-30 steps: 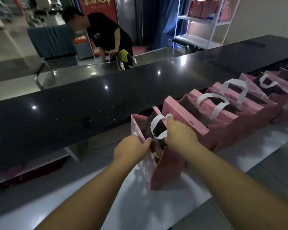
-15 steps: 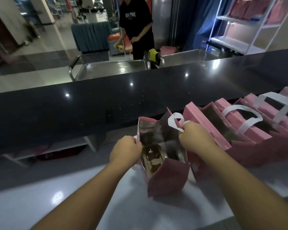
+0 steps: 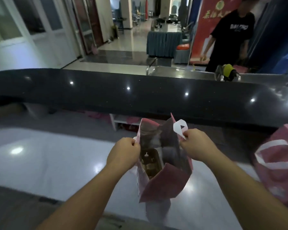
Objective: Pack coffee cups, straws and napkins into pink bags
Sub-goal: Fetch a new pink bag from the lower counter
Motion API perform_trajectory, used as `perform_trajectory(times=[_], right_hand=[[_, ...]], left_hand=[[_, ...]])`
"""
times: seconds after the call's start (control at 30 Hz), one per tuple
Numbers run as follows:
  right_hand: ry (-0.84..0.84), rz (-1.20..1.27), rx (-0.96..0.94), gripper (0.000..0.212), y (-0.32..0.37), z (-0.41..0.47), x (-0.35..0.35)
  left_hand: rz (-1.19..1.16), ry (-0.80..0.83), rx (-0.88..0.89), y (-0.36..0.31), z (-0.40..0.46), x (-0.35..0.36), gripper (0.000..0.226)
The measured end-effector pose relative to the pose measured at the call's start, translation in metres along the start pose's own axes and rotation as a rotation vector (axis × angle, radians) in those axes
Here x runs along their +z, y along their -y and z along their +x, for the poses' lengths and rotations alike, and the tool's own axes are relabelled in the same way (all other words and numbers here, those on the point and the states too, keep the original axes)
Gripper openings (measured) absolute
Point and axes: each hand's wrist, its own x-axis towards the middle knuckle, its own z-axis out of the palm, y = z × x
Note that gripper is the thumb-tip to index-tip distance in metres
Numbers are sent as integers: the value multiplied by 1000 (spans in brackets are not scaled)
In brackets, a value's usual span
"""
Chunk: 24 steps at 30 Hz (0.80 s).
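The left hand [image 3: 123, 151] is clenched on the left rim of the pink bag [image 3: 163, 183], pinching it near a white handle that barely shows behind the knuckles. The bag stands upright on the pale tabletop [image 3: 56, 155], between the two hands and just in front of the dark raised counter [image 3: 140, 95]. Its mouth is pulled open side to side, so the opening faces straight up. Down inside I can make out a brown cup tray [image 3: 150, 161] lying on the bottom; whether it carries cups I cannot tell. The right hand [image 3: 196, 145] grips the right rim together with the white handle [image 3: 179, 128], which loops up above the fingers. Both hands are equally near, one on each side. Anything going in next would, I judge, have to drop from above, and one hand must let go first. Another pink bag [image 3: 279, 165] sits at far right, well apart.
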Motion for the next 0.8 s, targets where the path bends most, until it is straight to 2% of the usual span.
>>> perform_trajectory(times=[0.17, 0.27, 0.33, 0.4, 0.57, 0.8], right_hand=[[63, 25, -137, 10, 124, -33, 67], [88, 22, -236, 21, 192, -59, 101], [105, 33, -295, 20, 234, -75, 122], [127, 20, -365, 10, 273, -88, 143], [197, -59, -563, 14, 368, -108, 194], [322, -106, -808, 10, 491, -123, 266]], left_hand=[[-63, -113, -90, 114, -26, -90, 50], [-77, -189, -141, 179, -47, -137, 50], [-83, -248, -194, 219, -63, -163, 49], [-122, -286, -256, 254, -79, -182, 46], [-197, -420, -396, 335, -105, -222, 47], [-166, -505, -640, 422, -126, -278, 46]])
